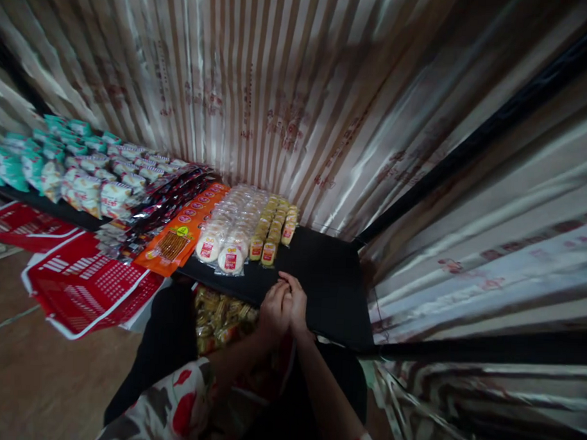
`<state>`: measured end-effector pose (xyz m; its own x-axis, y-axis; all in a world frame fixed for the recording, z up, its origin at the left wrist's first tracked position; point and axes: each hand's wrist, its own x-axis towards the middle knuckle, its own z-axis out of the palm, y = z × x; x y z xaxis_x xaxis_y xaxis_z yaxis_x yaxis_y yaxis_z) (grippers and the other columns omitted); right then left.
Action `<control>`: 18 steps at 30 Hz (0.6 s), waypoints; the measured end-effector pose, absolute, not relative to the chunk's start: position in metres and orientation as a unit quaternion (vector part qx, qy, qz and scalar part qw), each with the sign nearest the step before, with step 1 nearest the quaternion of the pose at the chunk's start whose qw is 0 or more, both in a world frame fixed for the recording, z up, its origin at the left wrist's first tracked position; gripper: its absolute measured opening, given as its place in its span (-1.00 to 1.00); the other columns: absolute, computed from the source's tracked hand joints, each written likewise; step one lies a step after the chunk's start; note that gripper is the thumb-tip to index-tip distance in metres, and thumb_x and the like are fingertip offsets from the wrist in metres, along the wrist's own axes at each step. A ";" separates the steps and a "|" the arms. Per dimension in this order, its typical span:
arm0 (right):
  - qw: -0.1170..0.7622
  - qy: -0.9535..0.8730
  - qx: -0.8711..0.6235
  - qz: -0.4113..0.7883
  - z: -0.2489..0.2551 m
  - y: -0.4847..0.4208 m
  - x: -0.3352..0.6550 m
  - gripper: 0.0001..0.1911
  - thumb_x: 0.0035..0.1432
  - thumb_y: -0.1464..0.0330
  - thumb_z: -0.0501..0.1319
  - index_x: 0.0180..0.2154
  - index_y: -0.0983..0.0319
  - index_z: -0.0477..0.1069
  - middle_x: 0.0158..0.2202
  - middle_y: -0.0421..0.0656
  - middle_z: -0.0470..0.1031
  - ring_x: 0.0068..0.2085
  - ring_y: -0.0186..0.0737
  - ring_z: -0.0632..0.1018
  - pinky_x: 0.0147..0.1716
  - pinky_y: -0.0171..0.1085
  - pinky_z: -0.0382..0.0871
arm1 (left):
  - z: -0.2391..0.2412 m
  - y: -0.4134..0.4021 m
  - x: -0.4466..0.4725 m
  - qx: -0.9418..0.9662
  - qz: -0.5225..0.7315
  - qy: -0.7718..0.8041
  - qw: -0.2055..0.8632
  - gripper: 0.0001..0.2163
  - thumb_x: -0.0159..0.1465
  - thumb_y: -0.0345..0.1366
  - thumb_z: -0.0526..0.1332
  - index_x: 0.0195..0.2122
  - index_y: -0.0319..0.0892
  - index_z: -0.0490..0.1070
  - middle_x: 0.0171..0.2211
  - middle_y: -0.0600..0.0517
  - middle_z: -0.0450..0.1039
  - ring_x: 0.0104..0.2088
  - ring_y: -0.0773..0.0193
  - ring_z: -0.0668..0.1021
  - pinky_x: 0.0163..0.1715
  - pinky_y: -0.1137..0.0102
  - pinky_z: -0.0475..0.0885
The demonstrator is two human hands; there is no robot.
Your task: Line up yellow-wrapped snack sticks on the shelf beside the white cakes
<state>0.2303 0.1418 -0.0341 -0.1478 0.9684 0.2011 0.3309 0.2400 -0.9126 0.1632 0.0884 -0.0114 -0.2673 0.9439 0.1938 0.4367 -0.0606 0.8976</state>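
Observation:
My left hand and my right hand are pressed together over the front edge of the black shelf. Both look closed, with the fingers bent against each other; anything between them is hidden. Just beyond, small yellow-wrapped snack packs stand in short rows. Left of these lie rows of round white crackers in clear wrappers. Below the shelf edge, beside my left forearm, is a heap of more yellow-wrapped packs.
Orange snack bags, dark shiny packets and white-and-teal bags fill the shelf leftward. Red plastic baskets sit below on the left. A black post slants up at right before striped plastic sheeting.

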 end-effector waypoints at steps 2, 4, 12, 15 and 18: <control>0.418 -0.670 -0.484 0.378 -0.033 0.119 0.224 -0.62 -0.02 0.47 -0.04 -0.21 0.21 0.45 -0.23 -0.14 0.48 -0.19 -0.23 0.48 -0.11 -0.23 0.36 | -0.013 0.064 0.151 0.561 0.483 0.621 0.259 -0.66 0.26 -0.33 -0.11 -0.07 -0.26 0.36 -0.06 -0.15 0.41 -0.02 0.19 0.42 0.05 0.22 0.30; 0.406 -0.687 -0.474 0.372 -0.034 0.098 0.216 -0.63 0.01 0.48 -0.05 -0.23 0.20 0.46 -0.24 -0.15 0.49 -0.17 -0.23 0.48 -0.10 -0.23 0.35 | -0.017 0.041 0.136 0.565 0.487 0.615 0.257 -0.69 0.28 -0.29 -0.10 -0.09 -0.22 0.36 -0.08 -0.12 0.42 -0.05 0.20 0.43 0.02 0.22 0.33; 0.250 -0.754 -0.459 0.398 -0.068 0.051 0.164 -0.62 0.09 0.45 -0.02 -0.10 0.25 0.43 -0.07 -0.02 0.48 -0.04 -0.17 0.47 0.03 -0.18 0.28 | -0.047 0.001 0.070 0.492 0.301 0.780 0.243 -0.72 0.27 -0.35 -0.11 -0.21 -0.21 0.37 -0.22 -0.08 0.46 -0.16 0.20 0.46 -0.09 0.28 0.34; 0.167 -0.723 -0.509 0.435 -0.088 0.053 0.145 -0.59 0.07 0.51 -0.04 -0.08 0.25 0.41 -0.05 -0.02 0.48 -0.01 -0.19 0.47 0.05 -0.18 0.25 | -0.053 0.009 0.052 0.501 0.130 0.826 0.224 -0.75 0.21 -0.39 -0.04 -0.19 -0.27 0.38 -0.20 -0.15 0.46 -0.10 0.10 0.45 -0.05 0.24 0.28; 0.100 -0.697 -0.541 0.460 -0.105 0.057 0.135 -0.55 0.02 0.54 -0.01 -0.06 0.22 0.40 -0.04 -0.06 0.48 0.01 -0.19 0.46 0.07 -0.17 0.23 | -0.064 0.018 0.041 0.514 0.035 0.826 0.227 -0.72 0.20 -0.38 -0.02 -0.13 -0.33 0.37 -0.19 -0.22 0.46 -0.10 0.04 0.47 -0.07 0.22 0.28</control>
